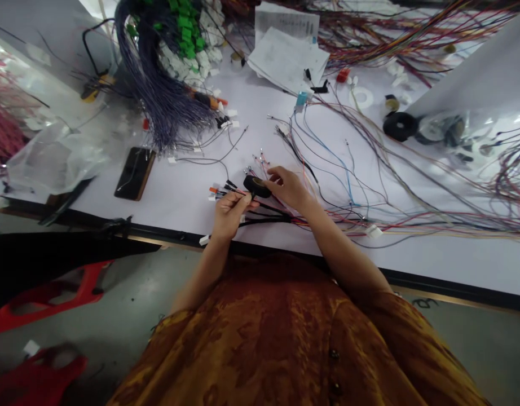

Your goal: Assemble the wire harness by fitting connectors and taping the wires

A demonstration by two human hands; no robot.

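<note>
A roll of black tape (257,186) is held between my two hands above the white table. My right hand (287,188) has its thumb and fingers closed round the roll's right side. My left hand (232,213) pinches at the roll's lower left, at what looks like the tape's end by a wire. Black-sleeved wires (270,217) run rightward from under my hands into a bundle of coloured wires. Small orange and white connectors (213,190) lie just left of my left hand.
A phone (135,173) lies to the left. Behind are a purple wire bundle (158,84) with green and white connectors, and papers (287,59). A blue connector (301,99) and another black tape roll (400,126) lie farther right. The table's dark edge (175,235) runs in front.
</note>
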